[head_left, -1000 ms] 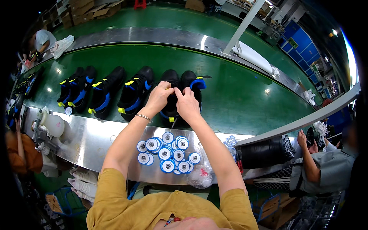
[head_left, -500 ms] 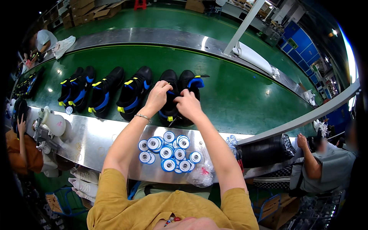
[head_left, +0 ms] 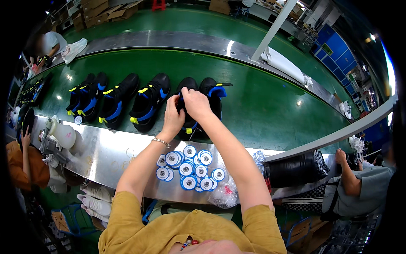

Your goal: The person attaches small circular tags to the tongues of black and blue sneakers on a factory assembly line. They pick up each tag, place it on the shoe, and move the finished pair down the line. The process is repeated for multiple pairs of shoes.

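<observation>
A green conveyor belt (head_left: 262,110) carries a row of black shoes along its near edge. Both hands work on the black shoe (head_left: 189,91) second from the row's right end: the left hand (head_left: 173,119) and right hand (head_left: 195,103) are closed on its upper

left hand (head_left: 173,119) and right hand (head_left: 195,103) grip black shoe (head_left: 187,86) on green conveyor belt (head_left: 262,106) | five more black shoes (head_left: 120,99) lined up left | blue-rimmed spools (head_left: 188,169) clustered on steel desk (head_left: 105,156)
</observation>
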Demonstrator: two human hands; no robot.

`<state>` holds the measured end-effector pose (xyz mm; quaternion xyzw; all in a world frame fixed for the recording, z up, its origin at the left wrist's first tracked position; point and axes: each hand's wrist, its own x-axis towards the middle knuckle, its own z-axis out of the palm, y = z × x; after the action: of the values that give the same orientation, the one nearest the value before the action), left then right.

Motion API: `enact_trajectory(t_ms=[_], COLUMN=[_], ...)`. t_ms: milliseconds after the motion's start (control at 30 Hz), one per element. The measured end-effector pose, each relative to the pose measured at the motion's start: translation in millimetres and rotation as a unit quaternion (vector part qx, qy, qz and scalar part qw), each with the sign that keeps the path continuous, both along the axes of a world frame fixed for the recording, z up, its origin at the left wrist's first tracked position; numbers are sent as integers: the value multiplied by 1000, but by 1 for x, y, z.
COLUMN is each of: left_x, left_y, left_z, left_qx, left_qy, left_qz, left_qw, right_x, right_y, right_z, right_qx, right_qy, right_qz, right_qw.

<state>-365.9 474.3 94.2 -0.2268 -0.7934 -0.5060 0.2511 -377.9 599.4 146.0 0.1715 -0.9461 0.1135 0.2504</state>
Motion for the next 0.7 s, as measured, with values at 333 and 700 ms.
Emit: enact_trajectory(t_ms=[333, 700], left_x=[3, 6], left_y=[8, 7], left_z=[-7, -15], left_qx=[-84, -67], left_qy=[-189, -189], left_qz=[8, -40], left_qw=[978, 979], right_x=[8, 43], right_y=[61, 37], right_z=[4, -15], right_qx=[-245, -3], right_qy=[-98, -21], right_qz=[23, 15], right_qw=[964, 1000])
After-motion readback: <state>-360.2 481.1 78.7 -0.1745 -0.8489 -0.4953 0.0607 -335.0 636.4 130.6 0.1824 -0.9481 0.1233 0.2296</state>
